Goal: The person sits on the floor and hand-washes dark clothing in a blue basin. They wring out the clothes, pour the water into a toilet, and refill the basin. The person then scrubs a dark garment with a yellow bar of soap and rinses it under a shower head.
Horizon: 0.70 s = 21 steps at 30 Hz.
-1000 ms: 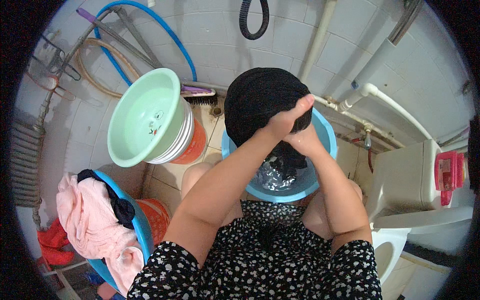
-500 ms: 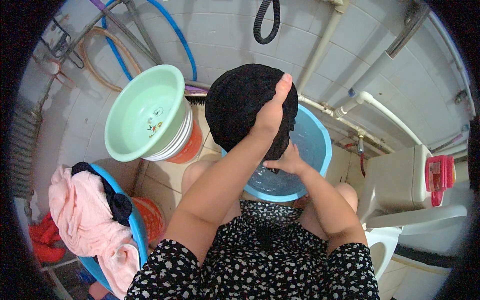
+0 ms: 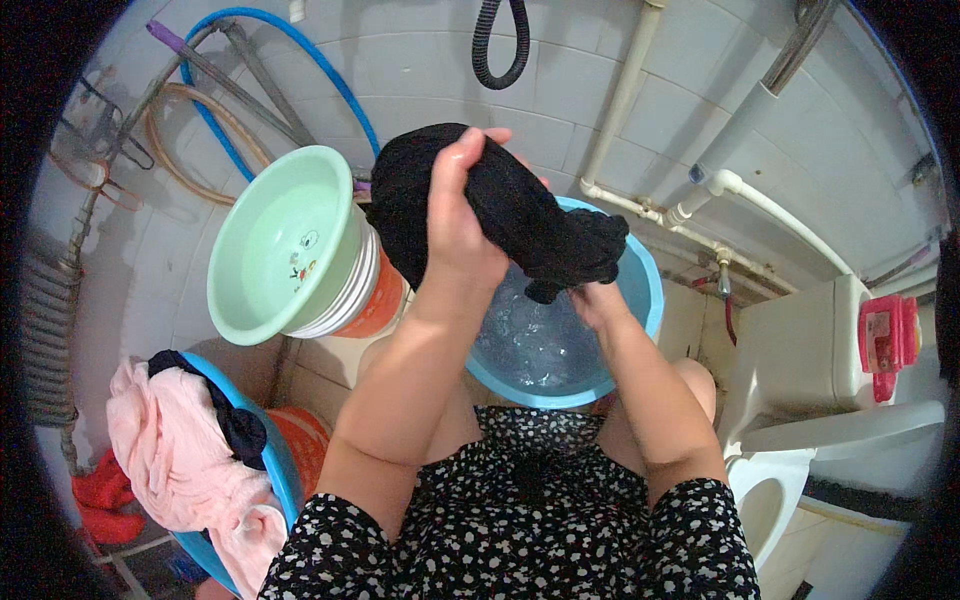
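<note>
A bunched, dark black cloth [image 3: 520,210], probably a garment, is lifted above a light-blue basin [image 3: 545,398] of water. My left hand [image 3: 465,215] grips its upper left part, with the thumb on the near side and fingertips showing over the top. At the gathered right end, my right hand [image 3: 598,298] holds the cloth from below. Fabric covers most of that hand's fingers. Through the gap between my forearms, rippled water shows in the basin, which stands on the floor in front of my knees.
On my left, a pale green basin [image 3: 250,265] tops stacked orange-and-white buckets [image 3: 365,290]. Nearer, a blue tub [image 3: 285,470] carries pink cloth [image 3: 185,435] and black fabric [image 3: 240,420]. A toilet [image 3: 795,350] with a pink container [image 3: 888,340] stands right. Pipes [image 3: 630,110] line the tiled wall.
The black cloth has turned and stretched to the right, its gathered end now over my right hand. My left hand has shifted left and its fingers have wrapped round the cloth.
</note>
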Motion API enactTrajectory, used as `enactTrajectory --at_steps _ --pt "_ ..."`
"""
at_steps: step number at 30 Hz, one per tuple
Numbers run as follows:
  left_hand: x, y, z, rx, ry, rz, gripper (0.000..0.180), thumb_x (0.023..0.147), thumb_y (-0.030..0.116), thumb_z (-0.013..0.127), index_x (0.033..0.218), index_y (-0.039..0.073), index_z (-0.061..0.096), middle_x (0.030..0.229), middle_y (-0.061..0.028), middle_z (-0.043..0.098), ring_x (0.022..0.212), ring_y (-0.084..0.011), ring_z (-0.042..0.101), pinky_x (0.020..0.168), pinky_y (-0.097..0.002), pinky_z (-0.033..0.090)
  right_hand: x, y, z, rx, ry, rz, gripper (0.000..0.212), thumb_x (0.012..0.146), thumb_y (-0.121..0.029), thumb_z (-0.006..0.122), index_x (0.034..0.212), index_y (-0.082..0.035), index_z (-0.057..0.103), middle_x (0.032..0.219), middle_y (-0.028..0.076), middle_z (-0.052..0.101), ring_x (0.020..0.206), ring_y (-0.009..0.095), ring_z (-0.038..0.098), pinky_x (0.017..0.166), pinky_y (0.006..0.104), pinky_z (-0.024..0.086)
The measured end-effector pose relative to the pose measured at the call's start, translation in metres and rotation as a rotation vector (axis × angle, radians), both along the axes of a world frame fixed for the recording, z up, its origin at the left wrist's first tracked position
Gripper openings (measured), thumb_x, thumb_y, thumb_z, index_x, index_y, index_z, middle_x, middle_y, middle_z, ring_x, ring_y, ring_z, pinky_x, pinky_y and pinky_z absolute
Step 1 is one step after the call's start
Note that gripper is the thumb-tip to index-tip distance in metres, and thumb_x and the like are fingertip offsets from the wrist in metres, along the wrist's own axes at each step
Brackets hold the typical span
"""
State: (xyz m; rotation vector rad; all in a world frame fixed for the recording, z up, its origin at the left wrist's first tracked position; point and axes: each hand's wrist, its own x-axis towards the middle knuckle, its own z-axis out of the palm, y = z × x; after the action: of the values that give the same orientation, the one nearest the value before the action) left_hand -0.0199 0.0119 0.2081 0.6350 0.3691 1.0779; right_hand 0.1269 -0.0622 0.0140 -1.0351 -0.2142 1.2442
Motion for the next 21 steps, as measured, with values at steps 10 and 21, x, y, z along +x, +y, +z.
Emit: enactTrajectory --at_steps 10,21 --pt "0.012 0.018 -0.045 -0.062 0.191 -0.08 0.043 0.086 0.037 0.056 0.111 0.002 0.056 0.093 -0.0068 0.06 0.087 -0.0216 0.057 0.083 -0.0366 0.045 0.012 0.001 0.097 0.513 0.418 0.006 0.038 0.09 -0.037 0.049 0.116 -0.01 0.054 0.116 0.01 0.056 0.107 0.029 0.054 0.095 0.0446 0.043" --pt "0.028 0.004 -0.041 -0.134 -0.035 -0.264 0.043 0.09 0.038 0.049 0.119 0.006 0.048 0.101 -0.0084 0.059 0.096 -0.0252 0.057 0.087 -0.0424 0.045 0.018 0.003 0.107 0.505 0.499 0.111 0.035 0.092 -0.033 0.047 0.116 -0.008 0.053 0.119 0.014 0.055 0.107 0.03 0.055 0.093 0.0434 0.046"
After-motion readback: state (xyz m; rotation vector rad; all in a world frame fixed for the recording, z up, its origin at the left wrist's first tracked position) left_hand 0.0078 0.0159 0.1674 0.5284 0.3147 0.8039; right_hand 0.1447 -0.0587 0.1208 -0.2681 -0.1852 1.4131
